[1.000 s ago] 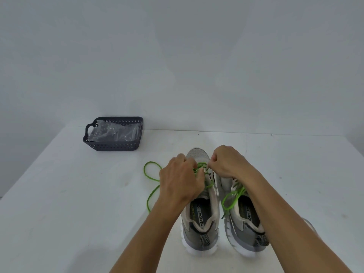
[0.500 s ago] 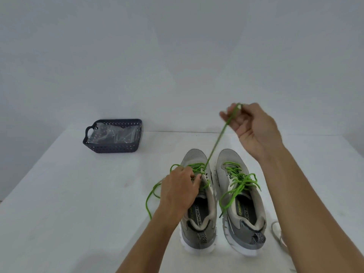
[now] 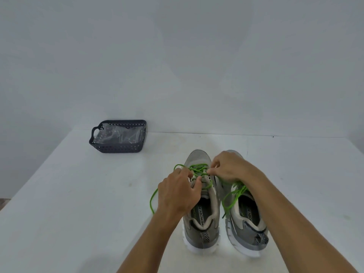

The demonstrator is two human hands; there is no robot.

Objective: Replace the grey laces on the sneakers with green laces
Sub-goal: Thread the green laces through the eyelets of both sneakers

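Two grey sneakers stand side by side, toes pointing away from me. The left sneaker [image 3: 199, 223] carries a green lace [image 3: 197, 168] across its upper eyelets, with a loose length trailing onto the table at the left. My left hand [image 3: 178, 194] rests on that shoe's tongue and pinches the lace. My right hand [image 3: 228, 167] pinches the same lace at the shoe's right eyelets. The right sneaker [image 3: 246, 225] has a green lace [image 3: 234, 194] threaded through it, its ends hanging loose; my right forearm covers part of it.
A dark perforated plastic basket [image 3: 118, 149] holding clear plastic bags sits at the back left of the white table [image 3: 69, 203]. A pale wall rises just behind the table's far edge.
My right hand, raised high half a second ago pulling the lace taut, has come back down to the left sneaker's eyelets. My left hand stayed on the shoe.
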